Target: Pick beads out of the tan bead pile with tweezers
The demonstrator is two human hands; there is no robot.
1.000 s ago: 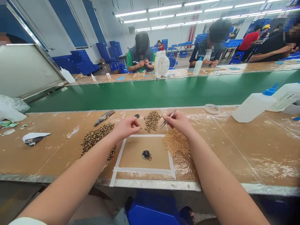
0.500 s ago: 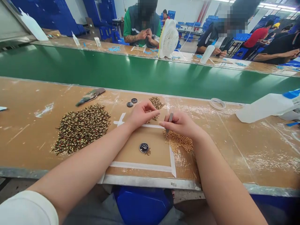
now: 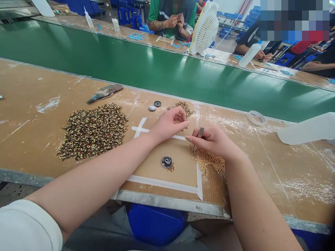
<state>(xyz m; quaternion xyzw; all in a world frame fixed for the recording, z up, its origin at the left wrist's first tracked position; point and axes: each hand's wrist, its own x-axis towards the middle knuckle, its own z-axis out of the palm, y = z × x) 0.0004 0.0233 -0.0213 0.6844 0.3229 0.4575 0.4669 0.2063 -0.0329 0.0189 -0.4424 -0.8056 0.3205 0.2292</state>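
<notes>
My right hand [image 3: 213, 141] is closed round metal tweezers [image 3: 199, 135], their tips down at the near edge of a heap of small tan beads [image 3: 209, 159]. My left hand [image 3: 170, 123] is pinched on something too small to name, just in front of a small pile of gold-brown parts [image 3: 184, 106]. A round black cap [image 3: 166, 162] lies inside a square of white tape [image 3: 164, 184] on the brown bench, below both hands. A large heap of spotted brown parts [image 3: 92, 129] lies to the left.
Two small round caps [image 3: 154, 105] and a sheathed tool [image 3: 104, 93] lie behind the heaps. A tape ring [image 3: 257, 117] and a white bottle [image 3: 309, 129] are at right. A green conveyor [image 3: 146, 69] runs behind the bench; other people and a white fan [image 3: 204, 29] are across it.
The camera has tilted down and closer. My right hand has lowered the tweezers from above the table to the tan beads. My left hand stays pinched near the gold-brown pile.
</notes>
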